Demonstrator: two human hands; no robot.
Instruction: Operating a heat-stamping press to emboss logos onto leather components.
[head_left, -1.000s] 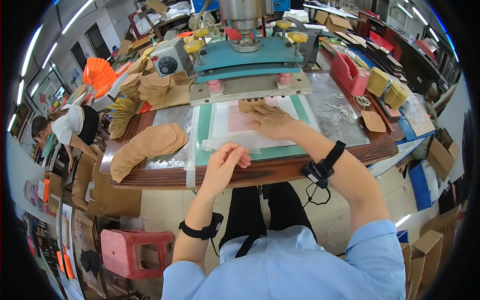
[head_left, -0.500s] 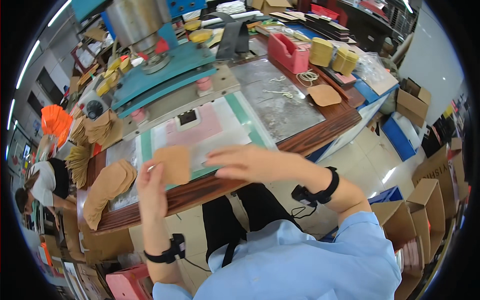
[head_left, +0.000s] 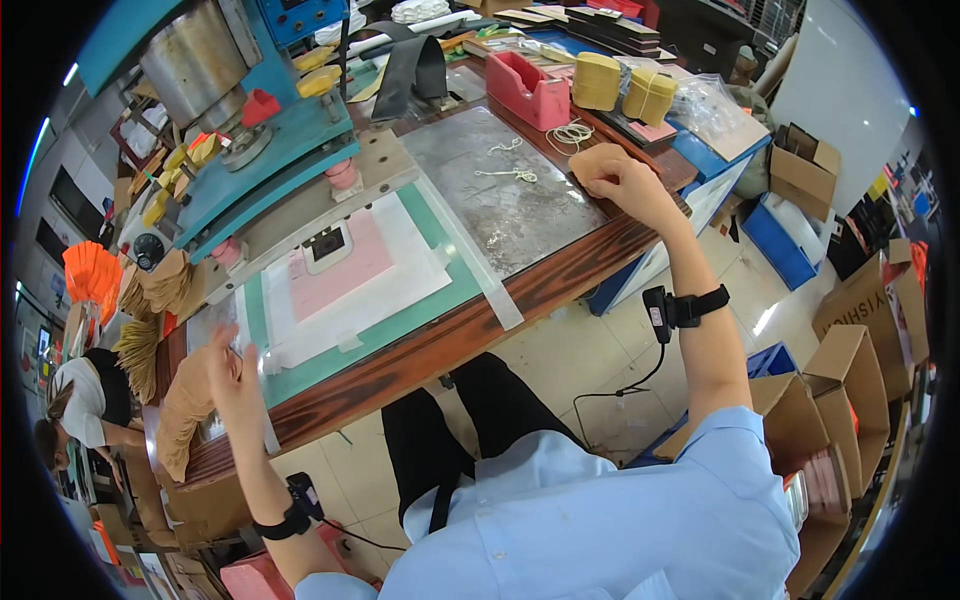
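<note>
My right hand (head_left: 632, 190) is at the right end of the bench, its fingers pinched on a tan rounded leather-like piece (head_left: 598, 160). Most of that piece shows beyond the fingers. Over at the left, my left hand (head_left: 232, 380) is beside a fanned stack of similar tan pieces (head_left: 182, 420). Its fingers are somewhat blurred but look apart, with nothing visible between them. Between the hands lies a green mat (head_left: 375, 328) with white sheets, a pink sheet (head_left: 345, 275) and a small white-framed dark plate (head_left: 327, 245) on it.
A teal press (head_left: 270, 165) stands behind the mat. Right of the mat is a metal plate (head_left: 480, 220) with pale cords. A pink holder (head_left: 527, 90) and yellow bundles (head_left: 597, 80) sit at the back right. Cardboard boxes (head_left: 850, 380) crowd the floor at right. Another person (head_left: 95, 395) is at far left.
My left hand has moved left to the stack, and the tan piece it held is gone from it. My right hand has swung far right and taken hold of the piece on the bench end.
</note>
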